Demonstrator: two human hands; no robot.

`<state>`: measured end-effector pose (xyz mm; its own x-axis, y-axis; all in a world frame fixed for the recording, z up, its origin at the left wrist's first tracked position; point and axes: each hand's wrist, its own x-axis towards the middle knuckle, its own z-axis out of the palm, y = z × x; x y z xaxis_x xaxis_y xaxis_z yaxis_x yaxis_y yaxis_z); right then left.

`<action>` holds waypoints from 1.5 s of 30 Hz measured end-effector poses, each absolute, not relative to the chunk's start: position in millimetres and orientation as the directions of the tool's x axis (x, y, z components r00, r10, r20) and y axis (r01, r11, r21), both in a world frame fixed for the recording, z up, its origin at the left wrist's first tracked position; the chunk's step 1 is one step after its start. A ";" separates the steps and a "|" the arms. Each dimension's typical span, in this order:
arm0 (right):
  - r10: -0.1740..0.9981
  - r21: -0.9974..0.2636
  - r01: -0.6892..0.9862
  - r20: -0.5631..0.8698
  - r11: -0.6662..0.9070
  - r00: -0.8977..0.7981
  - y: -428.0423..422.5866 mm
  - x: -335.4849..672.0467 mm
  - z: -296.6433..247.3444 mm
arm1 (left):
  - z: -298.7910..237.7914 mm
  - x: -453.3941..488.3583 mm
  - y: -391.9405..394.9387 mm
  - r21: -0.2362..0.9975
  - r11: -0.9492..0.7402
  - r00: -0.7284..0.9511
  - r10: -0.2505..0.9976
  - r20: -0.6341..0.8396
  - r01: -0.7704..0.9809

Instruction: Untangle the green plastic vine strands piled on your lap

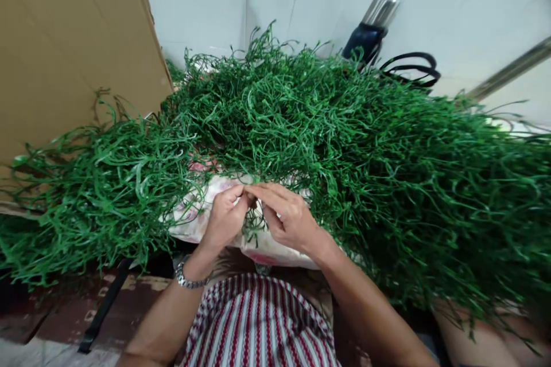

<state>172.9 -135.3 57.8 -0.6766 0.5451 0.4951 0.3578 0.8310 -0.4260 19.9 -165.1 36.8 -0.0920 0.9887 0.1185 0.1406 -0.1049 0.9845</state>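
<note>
Striped red-and-white clothing (262, 327) lies nearest, below a pale floral cloth (282, 252). Over that cloth, the left hand (227, 213) and right hand (289, 215) meet at their fingertips, a green sprig (255, 236) just beneath; whether either grips it, I cannot tell. Heaped greenery (275, 103) spreads behind and to both sides, before a cardboard panel (73, 40), dark flask (365, 40) and white tiled wall (202, 0).

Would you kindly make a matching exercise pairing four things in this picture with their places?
1. Dark blue bottle with silver cap
2. Silver metal-link wristband
3. Large flat brown cardboard
4. Thin, wiry green stems

A. Picture's upper left corner
B. Around the left wrist
C. Heaped beyond the left hand and right hand
D. Picture's upper right part

Pairs: 1-D, 2-B, 3-A, 4-C
</note>
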 end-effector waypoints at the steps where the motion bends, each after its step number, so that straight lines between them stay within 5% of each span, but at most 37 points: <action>1: 0.544 -0.403 0.377 0.477 0.834 -0.691 -132.6 173.8 59.9 | 36.1 20.0 -166.1 0.983 -0.101 -0.103 0.988 0.118 0.157; 9: 0.733 -0.040 0.752 0.262 0.658 -0.628 -93.6 169.3 84.4 | 25.6 9.1 -179.7 0.994 -0.066 -0.040 0.997 0.070 0.082; 18: 0.738 -0.232 0.705 0.311 0.670 -0.599 -78.6 175.9 88.7 | 27.5 1.9 -187.6 0.974 0.138 0.005 0.990 -0.140 -0.180; 21: 0.759 -0.184 0.748 0.317 0.637 -0.569 -72.5 180.0 83.9 | 29.3 2.6 -191.9 0.968 0.168 0.071 0.985 -0.158 -0.185; 30: 0.896 -0.068 0.927 0.292 0.368 -0.334 -38.2 194.1 81.3 | 47.0 -28.7 -224.9 0.962 -0.124 0.380 0.901 0.212 -0.242; 32: 0.901 -0.059 0.931 0.282 0.360 -0.331 -34.2 193.0 82.5 | 53.2 -37.9 -234.2 0.939 -0.199 0.318 0.904 0.287 -0.281; 37: 0.890 -0.056 0.910 0.240 0.412 -0.388 -40.1 185.0 84.3 | 66.4 -36.0 -235.5 0.918 -0.157 -0.009 0.986 0.165 -0.363; 45: 0.796 -0.031 0.841 0.342 0.540 -0.499 -88.0 197.0 102.8 | 65.3 -26.8 -205.5 0.864 -0.197 -0.087 0.980 0.176 -0.464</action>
